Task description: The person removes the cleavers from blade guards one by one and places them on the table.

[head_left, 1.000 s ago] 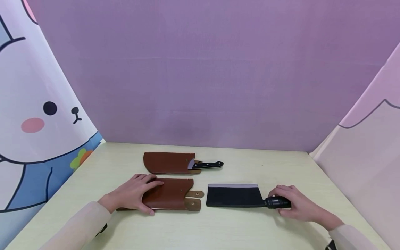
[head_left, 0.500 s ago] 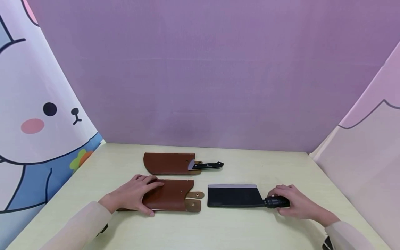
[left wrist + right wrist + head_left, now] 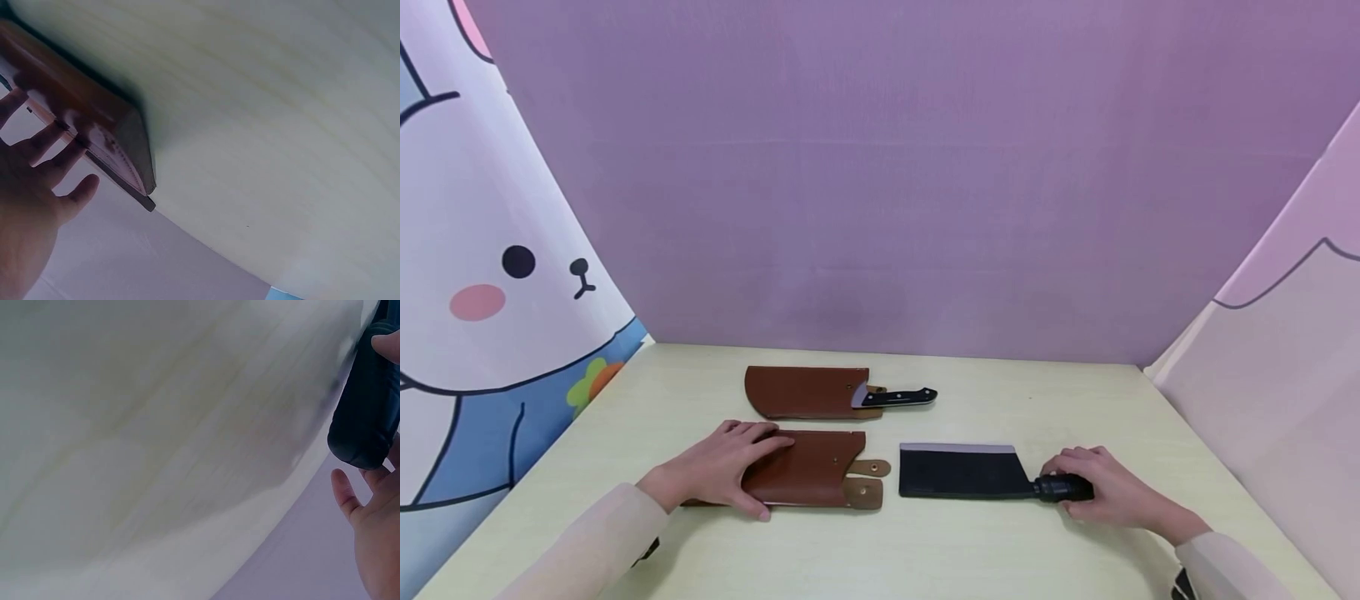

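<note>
My left hand point(image 3: 718, 467) rests across a brown leather knife sheath point(image 3: 808, 471) that lies on the table. Its thumb is at the near edge, and in the left wrist view the fingers point(image 3: 53, 147) reach out loosely against the sheath's side. The sheath's mouth and two snap straps point(image 3: 867, 479) point right, toward the blade of a black cleaver point(image 3: 962, 472). Thumb and fingers of my right hand point(image 3: 1112, 492) grip the cleaver's black handle point(image 3: 369, 400). A small gap separates the blade from the straps. The sheath's left end is partly hidden under my left hand.
Behind lies a second brown sheath point(image 3: 805, 392) with a knife in it, its black riveted handle point(image 3: 898, 397) sticking out to the right. A purple panel point(image 3: 880, 183) stands at the back of the pale table point(image 3: 985, 550), with printed panels at both sides.
My right hand and the cleaver's handle have shifted slightly left, while the blade's left edge sits a little farther right. My left hand and both sheaths stay about where they were.
</note>
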Motion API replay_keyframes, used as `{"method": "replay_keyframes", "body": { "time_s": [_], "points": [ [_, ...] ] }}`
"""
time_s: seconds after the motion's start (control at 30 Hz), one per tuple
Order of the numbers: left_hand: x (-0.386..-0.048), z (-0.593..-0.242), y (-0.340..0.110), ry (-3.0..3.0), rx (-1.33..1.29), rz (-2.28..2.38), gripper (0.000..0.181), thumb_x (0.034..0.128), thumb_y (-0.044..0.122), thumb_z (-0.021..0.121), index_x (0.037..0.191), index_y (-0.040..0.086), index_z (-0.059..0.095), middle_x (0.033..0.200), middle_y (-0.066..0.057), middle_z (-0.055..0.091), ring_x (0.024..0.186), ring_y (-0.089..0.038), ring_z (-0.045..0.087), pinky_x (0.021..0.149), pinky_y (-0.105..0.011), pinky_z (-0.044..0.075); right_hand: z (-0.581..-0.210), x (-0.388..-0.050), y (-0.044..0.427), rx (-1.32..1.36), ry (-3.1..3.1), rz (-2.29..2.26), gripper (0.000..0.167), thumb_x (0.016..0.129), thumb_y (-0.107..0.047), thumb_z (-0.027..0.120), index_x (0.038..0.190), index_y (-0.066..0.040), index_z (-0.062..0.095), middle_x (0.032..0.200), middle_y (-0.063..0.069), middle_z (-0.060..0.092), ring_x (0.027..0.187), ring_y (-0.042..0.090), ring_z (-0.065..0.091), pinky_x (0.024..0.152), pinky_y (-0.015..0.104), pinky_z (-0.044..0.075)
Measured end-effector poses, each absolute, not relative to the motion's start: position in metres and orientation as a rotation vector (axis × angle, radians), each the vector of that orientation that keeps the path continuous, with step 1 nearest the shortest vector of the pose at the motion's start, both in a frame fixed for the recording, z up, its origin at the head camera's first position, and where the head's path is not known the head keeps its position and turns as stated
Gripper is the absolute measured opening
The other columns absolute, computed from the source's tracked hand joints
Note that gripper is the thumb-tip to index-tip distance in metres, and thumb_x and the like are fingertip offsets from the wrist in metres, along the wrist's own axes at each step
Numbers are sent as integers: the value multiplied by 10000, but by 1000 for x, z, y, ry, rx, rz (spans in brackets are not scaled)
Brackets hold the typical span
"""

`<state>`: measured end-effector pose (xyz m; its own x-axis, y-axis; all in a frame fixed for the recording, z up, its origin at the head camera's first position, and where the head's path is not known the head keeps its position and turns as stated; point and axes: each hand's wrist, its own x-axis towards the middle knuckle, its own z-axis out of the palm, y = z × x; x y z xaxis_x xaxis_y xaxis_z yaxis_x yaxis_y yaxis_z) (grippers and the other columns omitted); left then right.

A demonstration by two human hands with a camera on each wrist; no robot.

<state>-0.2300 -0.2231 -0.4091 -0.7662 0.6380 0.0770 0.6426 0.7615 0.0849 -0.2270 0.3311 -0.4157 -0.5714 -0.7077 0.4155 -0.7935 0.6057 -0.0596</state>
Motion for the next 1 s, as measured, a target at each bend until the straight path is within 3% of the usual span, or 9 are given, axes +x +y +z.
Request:
{"method": "replay_keyframes", "body": {
  "time_s": [0.77,1.0],
  "points": [
    [-227,-407,-224,-2940,-1066,-221,1013,596,803,555,1389,196,385,1383,-111,387,1266,-291,363,970,-538,278,-412,-226,330,1219,-2515,360,534,532,-126,799,1019,-213,595,922,-164,588,812,10,527,657,250,349],
    [-228,-404,-224,-2989,-1067,-261,1029,590,787,581,1409,210,347,1418,-124,341,1293,-321,319,979,-563,254,-406,-226,328,1224,-2531,368,487,622,-209,815,1054,-182,594,902,-160,560,804,30,518,651,248,328]
  ]
}}
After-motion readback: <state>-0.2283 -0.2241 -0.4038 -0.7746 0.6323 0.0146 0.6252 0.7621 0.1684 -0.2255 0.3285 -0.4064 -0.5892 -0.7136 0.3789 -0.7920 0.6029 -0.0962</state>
